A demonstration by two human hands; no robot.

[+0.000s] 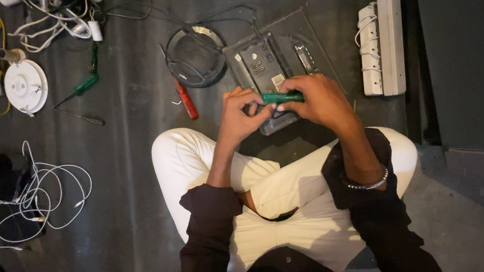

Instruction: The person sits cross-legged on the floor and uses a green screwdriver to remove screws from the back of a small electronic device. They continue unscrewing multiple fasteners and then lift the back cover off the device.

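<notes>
Green screwdriver (282, 97) sits crosswise between our two hands, just above our lap and over the near end of the dark panel (266, 73) lying flat on the grey mat (131, 159). Our right hand (318, 100) wraps over the green handle, fingers curled down on it. Our left hand (242, 116) is bunched at the handle's left end, thumb and fingertips pinched on it or on the shaft there, we cannot tell which. The tip is hidden under the fingers. The panel shows a label and round holes, and its near edge is covered by our hands. Left of it lies a red screwdriver (186, 99), and just beyond that a dark ring (195, 56) with black wire across it. Further left, a second green screwdriver (80, 87) and a white round fitting (25, 86). A white power strip (382, 43) lies far right, a white cable (36, 199) coiled near left.
</notes>
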